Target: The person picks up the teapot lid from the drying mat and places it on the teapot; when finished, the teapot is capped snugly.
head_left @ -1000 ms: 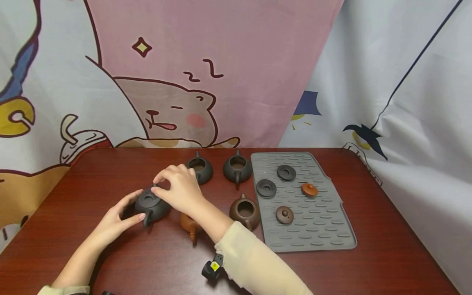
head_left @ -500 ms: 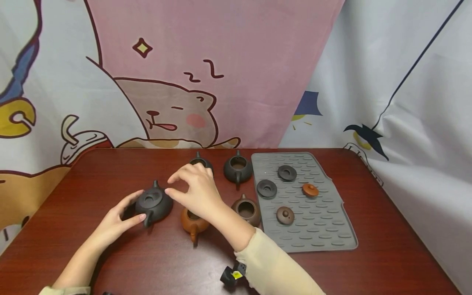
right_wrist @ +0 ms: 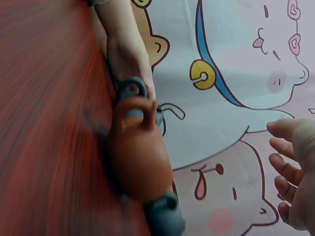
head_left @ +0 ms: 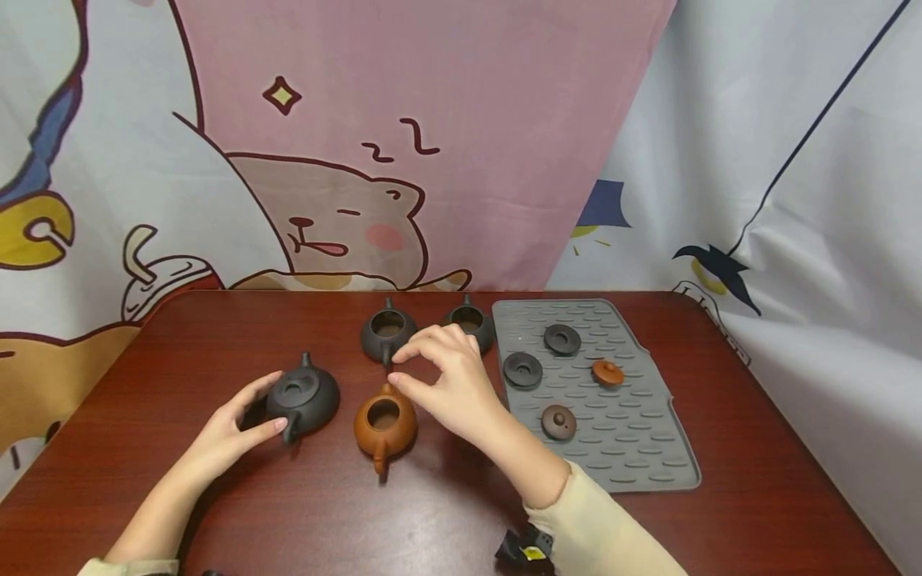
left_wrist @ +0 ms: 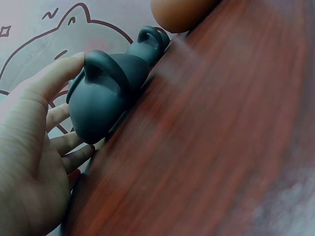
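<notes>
My left hand [head_left: 229,428] holds the left-hand dark grey teapot [head_left: 311,400] around its side, thumb by the handle. A flat dark lid [head_left: 297,389] sits on that teapot. In the left wrist view the thumb touches near the teapot's looped handle [left_wrist: 110,71]. My right hand [head_left: 454,384] hovers with nothing in its loosely bent fingers, just right of the lidless orange teapot [head_left: 385,432]. Two more lidless dark teapots stand behind: one [head_left: 387,332] in plain view, the other [head_left: 468,316] partly covered by the right hand. The brown teapot is hidden behind the right hand and forearm.
On the right lies a grey ribbed mat [head_left: 634,456]. It carries two dark lids, one at the back [head_left: 562,340] and one near its left edge [head_left: 523,370], an orange lid [head_left: 608,373] and a brown lid [head_left: 559,422]. A printed cloth [head_left: 504,160] hangs behind the table.
My right hand has left the lid of the left-hand dark teapot and moved right, past the orange teapot, uncovering it. The left hand has stayed on its teapot.
</notes>
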Available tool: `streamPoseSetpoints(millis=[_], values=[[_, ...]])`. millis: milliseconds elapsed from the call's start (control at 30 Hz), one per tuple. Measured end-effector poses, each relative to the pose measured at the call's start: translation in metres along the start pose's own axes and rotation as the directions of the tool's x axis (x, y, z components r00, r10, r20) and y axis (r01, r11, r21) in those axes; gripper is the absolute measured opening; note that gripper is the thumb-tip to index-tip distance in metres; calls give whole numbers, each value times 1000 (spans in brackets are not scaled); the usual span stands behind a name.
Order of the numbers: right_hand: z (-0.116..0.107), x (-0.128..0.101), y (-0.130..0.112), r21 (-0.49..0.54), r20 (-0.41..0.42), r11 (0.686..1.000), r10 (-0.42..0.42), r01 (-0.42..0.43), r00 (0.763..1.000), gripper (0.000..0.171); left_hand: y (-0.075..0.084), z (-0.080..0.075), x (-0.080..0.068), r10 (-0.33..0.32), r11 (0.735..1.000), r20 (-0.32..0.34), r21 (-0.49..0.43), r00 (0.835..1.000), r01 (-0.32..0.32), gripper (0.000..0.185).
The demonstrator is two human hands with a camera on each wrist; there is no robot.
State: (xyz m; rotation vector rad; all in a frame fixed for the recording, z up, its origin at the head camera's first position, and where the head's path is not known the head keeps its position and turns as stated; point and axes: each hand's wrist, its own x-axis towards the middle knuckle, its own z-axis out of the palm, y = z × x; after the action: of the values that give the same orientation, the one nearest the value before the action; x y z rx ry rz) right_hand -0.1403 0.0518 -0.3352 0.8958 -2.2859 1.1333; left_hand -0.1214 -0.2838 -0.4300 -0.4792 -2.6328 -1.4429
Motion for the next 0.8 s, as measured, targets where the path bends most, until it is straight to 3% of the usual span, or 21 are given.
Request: streamPoseSetpoints(millis=[233,400,800], values=[[-27,-18,18,38,-42,999,-10,12,999,15,1,0,0,-11,1000,3,0,1000,11,64],[-45,-32,32,12,-57,1000,-10,10,998,17,0,0,0,-8,1000,5,-7,1000,8,64],[-89,-64,68,-80,-102,990,104,-112,989,21,-1,0,1,-9,1000,4,-11,1000,9,64]])
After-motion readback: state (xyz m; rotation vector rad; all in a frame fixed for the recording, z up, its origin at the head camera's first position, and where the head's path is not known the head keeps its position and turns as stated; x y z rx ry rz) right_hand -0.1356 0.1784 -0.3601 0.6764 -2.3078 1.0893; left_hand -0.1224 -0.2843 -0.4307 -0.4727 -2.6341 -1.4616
